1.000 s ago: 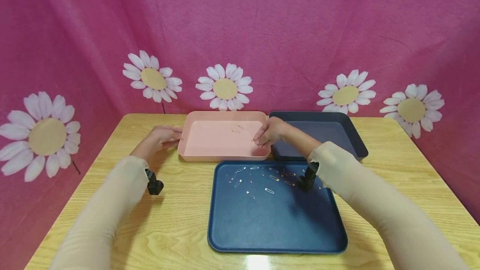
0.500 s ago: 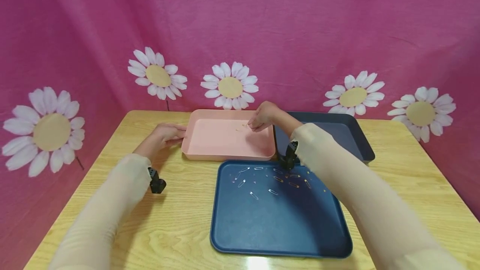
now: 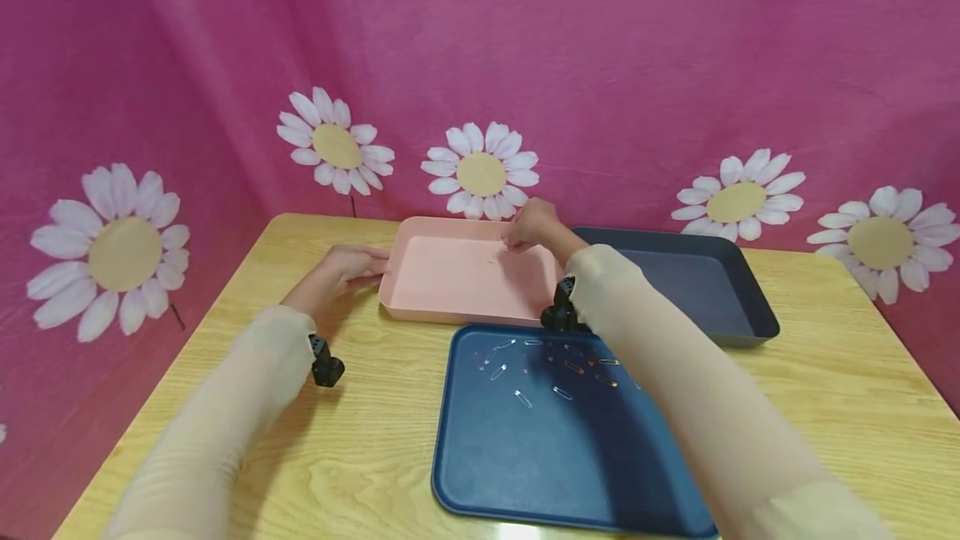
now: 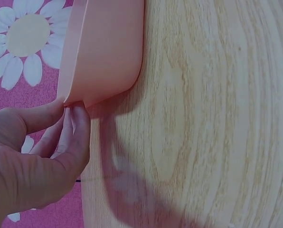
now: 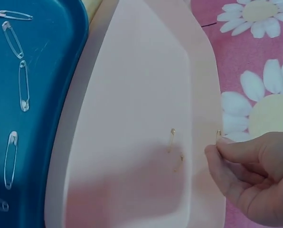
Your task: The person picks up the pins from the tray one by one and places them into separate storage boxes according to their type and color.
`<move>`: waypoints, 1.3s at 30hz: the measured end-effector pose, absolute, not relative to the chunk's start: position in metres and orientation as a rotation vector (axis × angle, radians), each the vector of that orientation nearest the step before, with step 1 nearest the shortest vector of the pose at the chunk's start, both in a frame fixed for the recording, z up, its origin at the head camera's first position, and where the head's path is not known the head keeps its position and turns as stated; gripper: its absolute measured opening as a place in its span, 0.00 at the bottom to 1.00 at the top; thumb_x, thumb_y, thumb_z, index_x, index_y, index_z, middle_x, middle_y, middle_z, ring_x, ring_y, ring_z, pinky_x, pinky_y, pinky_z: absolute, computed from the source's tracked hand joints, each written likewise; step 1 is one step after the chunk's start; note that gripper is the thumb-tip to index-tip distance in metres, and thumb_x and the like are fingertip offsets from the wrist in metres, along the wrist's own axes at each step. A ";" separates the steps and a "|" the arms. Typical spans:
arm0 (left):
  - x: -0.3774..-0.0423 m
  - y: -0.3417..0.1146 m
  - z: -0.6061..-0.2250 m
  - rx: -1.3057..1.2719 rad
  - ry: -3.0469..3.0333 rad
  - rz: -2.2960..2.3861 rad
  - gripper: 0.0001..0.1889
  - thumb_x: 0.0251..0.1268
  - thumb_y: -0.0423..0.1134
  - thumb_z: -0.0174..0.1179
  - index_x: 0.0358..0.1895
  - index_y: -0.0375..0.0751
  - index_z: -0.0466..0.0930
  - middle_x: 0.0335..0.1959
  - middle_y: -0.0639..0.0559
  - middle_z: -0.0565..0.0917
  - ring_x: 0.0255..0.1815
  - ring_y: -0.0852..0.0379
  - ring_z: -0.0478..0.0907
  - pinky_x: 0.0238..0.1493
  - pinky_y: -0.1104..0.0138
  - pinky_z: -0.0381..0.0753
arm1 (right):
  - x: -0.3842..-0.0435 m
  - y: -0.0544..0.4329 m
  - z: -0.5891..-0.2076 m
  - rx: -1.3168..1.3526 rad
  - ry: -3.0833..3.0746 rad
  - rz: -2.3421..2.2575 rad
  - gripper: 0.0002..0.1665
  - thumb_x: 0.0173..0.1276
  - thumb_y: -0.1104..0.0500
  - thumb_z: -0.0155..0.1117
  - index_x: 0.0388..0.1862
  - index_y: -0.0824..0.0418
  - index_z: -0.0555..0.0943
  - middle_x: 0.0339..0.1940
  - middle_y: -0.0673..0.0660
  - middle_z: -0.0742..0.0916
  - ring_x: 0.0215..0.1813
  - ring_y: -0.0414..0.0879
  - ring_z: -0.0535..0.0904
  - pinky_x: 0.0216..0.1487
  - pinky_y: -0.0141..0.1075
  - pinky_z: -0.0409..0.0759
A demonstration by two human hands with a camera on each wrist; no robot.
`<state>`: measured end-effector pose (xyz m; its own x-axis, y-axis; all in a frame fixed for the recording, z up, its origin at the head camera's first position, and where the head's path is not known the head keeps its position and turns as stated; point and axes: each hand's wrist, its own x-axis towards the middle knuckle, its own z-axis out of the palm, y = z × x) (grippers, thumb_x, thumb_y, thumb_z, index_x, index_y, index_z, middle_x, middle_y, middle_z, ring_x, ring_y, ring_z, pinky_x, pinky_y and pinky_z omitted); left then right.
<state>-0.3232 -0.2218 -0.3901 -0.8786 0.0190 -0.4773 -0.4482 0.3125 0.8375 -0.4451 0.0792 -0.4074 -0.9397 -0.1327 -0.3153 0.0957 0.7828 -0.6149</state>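
Observation:
My left hand (image 3: 345, 269) pinches the left rim of the shallow pink tray (image 4: 108, 47), thumb on top and fingers beneath in the left wrist view. Over the tray's far right side, my right hand (image 3: 531, 225) pinches a small gold safety pin (image 5: 218, 134) between thumb and forefinger, near the back wall. Two more gold safety pins lie on the pink floor, the nearer pin (image 5: 172, 138) beside the other pin (image 5: 180, 163). In front, a blue tray (image 3: 517, 473) bears scattered safety pins, silver ones (image 3: 522, 399) on the left and gold ones (image 3: 606, 381) towards the right.
A dark grey tray (image 3: 697, 282) stands right of the pink one, partly behind my right forearm. The wooden table (image 3: 367, 440) extends around the trays. A magenta cloth (image 3: 600, 65) with white daisies hangs behind the table's back edge.
My right hand has moved from the pink tray's front right part to its far side, still pinching a pin. The left hand keeps its place at the rim. The head view has turned slightly left.

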 end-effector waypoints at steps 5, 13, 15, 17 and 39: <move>-0.324 -0.221 -0.390 -0.370 2.185 1.595 0.23 0.70 0.29 0.50 0.68 0.33 0.67 0.70 0.39 0.69 0.63 0.52 0.72 0.68 0.62 0.72 | -0.447 0.076 -0.412 -0.064 2.657 -0.884 0.11 0.50 0.55 0.77 0.33 0.56 0.89 0.23 0.49 0.90 0.30 0.42 0.88 0.40 0.31 0.86; -0.324 -0.218 -0.389 -0.413 2.196 1.610 0.23 0.69 0.31 0.54 0.67 0.35 0.69 0.68 0.40 0.72 0.50 0.60 0.78 0.66 0.62 0.75 | -0.388 0.082 -0.364 -0.014 2.664 -0.951 0.13 0.54 0.60 0.74 0.40 0.61 0.88 0.33 0.55 0.91 0.31 0.41 0.88 0.45 0.32 0.85; -0.324 -0.217 -0.389 -0.428 2.192 1.611 0.23 0.69 0.32 0.54 0.67 0.36 0.69 0.68 0.40 0.72 0.47 0.61 0.78 0.65 0.63 0.75 | -0.375 0.085 -0.354 0.021 2.601 -1.011 0.15 0.59 0.65 0.69 0.46 0.67 0.85 0.36 0.58 0.91 0.32 0.41 0.88 0.52 0.37 0.84; -0.323 -0.217 -0.388 -0.426 2.189 1.605 0.23 0.69 0.32 0.54 0.67 0.36 0.69 0.68 0.40 0.71 0.47 0.62 0.78 0.66 0.62 0.75 | -0.366 0.092 -0.352 0.019 2.535 -1.108 0.16 0.59 0.68 0.67 0.47 0.71 0.84 0.32 0.59 0.91 0.29 0.40 0.86 0.53 0.41 0.84; -0.322 -0.216 -0.391 -0.398 2.217 1.611 0.23 0.69 0.30 0.53 0.67 0.34 0.68 0.69 0.38 0.70 0.41 0.65 0.77 0.66 0.62 0.74 | -0.282 0.175 -0.363 -0.111 2.344 -1.319 0.22 0.64 0.63 0.65 0.54 0.76 0.78 0.33 0.54 0.90 0.33 0.40 0.86 0.51 0.43 0.85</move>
